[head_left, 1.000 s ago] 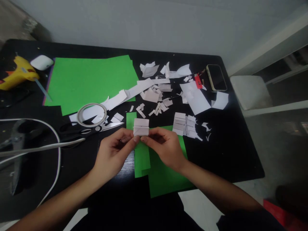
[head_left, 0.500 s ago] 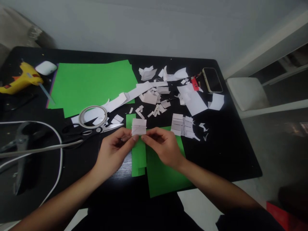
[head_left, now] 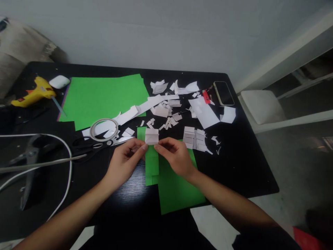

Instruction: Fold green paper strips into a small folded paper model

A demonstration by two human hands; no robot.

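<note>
A small folded white paper piece (head_left: pixel 152 136) is pinched by its lower corners between my two hands. My left hand (head_left: pixel 127 159) grips the left corner with thumb and fingers closed. On the right corner, my right hand (head_left: pixel 178 156) is closed in the same way. Beneath the piece lies a green paper strip (head_left: pixel 152 166), partly covered by the paper and my fingertips. A green sheet (head_left: pixel 179 191) extends under my right hand. Right of that hand sit similar folded white pieces (head_left: pixel 189 137) in two columns.
Scissors (head_left: pixel 122 140) and a tape roll (head_left: pixel 91 129) lie left of my hands. White scraps (head_left: pixel 160 110), a large green sheet (head_left: pixel 106 99) and a phone (head_left: pixel 223 93) are farther back. A yellow glue gun (head_left: pixel 39 93) and white cable (head_left: pixel 70 163) occupy the left side.
The camera view has shifted slightly. The white piece is still between both hands, with its crease and upper flap seen at a slightly different angle.
</note>
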